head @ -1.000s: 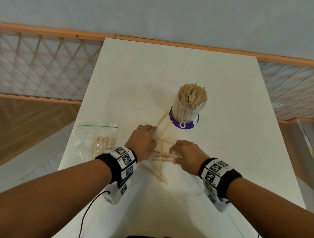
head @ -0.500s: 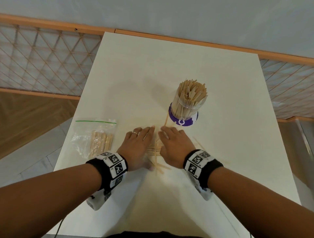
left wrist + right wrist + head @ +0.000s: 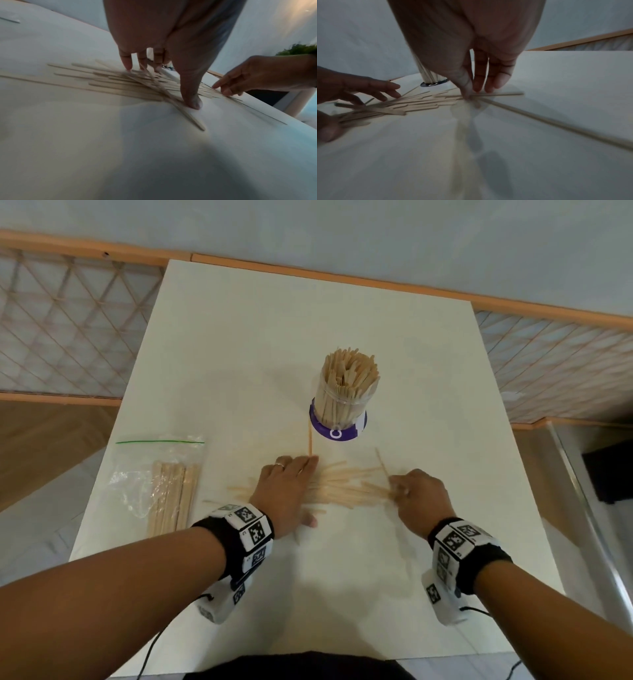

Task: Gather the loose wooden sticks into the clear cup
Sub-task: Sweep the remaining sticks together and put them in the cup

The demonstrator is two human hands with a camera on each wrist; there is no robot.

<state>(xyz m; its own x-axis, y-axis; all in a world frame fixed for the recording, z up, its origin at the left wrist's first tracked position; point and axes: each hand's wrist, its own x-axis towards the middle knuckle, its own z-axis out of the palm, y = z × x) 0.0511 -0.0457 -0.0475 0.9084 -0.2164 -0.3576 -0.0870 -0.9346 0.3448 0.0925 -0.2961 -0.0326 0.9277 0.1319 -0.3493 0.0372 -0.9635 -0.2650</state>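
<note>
Both hands flat-ish on the tabletop (image 3: pixel 239 344) mid-frame: left hand (image 3: pixel 286 491) pressing, right hand (image 3: pixel 419 496) pinching loose sticks (image 3: pixel 342 489), probably bunching them for the clear cup (image 3: pixel 342 402).

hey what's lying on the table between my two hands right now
A fanned pile of loose wooden sticks lies flat between the left hand and the right hand, each hand touching one end. The head view shows it best.

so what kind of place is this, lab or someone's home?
Can't say for sure; it looks like a plain indoor room, maybe a home, set up for recording. A bare white table stands against a blank wall, with wood-framed lattice panels either side and wood flooring.
</note>
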